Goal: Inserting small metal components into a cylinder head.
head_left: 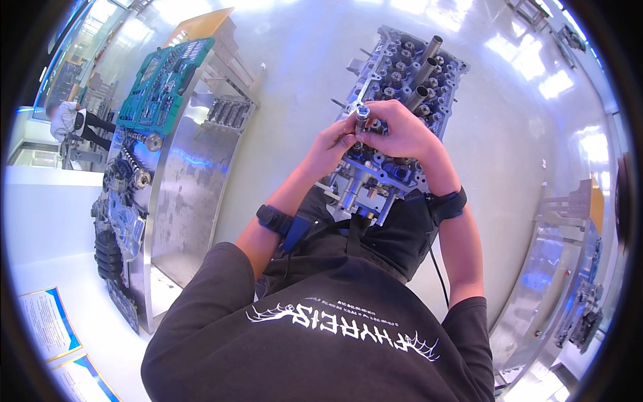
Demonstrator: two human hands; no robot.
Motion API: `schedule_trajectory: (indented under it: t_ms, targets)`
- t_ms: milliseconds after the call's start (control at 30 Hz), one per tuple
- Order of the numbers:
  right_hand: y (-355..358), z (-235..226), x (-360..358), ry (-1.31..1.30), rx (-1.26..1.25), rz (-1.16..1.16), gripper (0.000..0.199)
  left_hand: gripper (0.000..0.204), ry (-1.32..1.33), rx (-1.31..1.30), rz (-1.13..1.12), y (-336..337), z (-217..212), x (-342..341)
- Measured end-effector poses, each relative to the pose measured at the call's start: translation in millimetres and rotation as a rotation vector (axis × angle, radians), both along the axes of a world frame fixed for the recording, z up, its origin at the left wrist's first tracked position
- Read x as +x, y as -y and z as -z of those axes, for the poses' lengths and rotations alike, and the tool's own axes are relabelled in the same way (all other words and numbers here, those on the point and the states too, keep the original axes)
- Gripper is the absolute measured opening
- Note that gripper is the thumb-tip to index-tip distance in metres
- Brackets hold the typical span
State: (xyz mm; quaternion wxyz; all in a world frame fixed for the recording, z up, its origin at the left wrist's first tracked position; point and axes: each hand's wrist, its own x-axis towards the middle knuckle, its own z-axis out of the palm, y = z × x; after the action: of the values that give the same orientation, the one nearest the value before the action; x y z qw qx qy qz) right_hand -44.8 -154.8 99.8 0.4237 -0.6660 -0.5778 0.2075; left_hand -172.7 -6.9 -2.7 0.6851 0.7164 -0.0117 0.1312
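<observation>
Over the near part of a metal engine cylinder head [445, 87], my two hands come together around a chrome socket wrench [362, 112]. Its round, shiny end faces up, and a bright slim bar behind it points away over the casting. My left hand [329, 146] pinches the tool low down with thumb and fingers. From the right, my right hand [400, 130] wraps round it, with the fingers curled behind. The tool's lower end is hidden by the fingers. Several valve springs show on the casting, and metal tubes [429, 60] stand up from its middle.
On the left, a steel bench [194, 161] carries an open green tool case [164, 84], camshafts [137, 167] and dark engine parts. Another cylinder head [228, 112] sits beside that bench. A second bench [529, 295] stands at right. A person [70, 120] is at the far left.
</observation>
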Motion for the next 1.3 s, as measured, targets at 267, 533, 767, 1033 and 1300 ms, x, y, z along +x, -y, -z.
schedule_trajectory:
  t_ms: [267,533,767,1033,1300]
  targets:
    - [-1,5,2,-0.062,0.041,0.010,0.014,0.035,-0.079,-0.173,0.052,-2,0,-2]
    - [-2,-1,-2,0.019,-0.001,0.105,0.033,0.032,-0.007,0.012,0.019,0,-7,-3]
    - [-3,-4,-5,0.046,-0.027,0.160,0.050,0.026,-0.109,-0.113,-0.039,8,-6,-1]
    - [-1,-3,-4,0.021,-0.025,0.126,0.033,0.028,0.011,0.066,-0.007,1,-5,0]
    - [-1,3,2,-0.032,0.090,-0.021,0.022,0.033,0.013,0.008,0.029,-1,-6,-3]
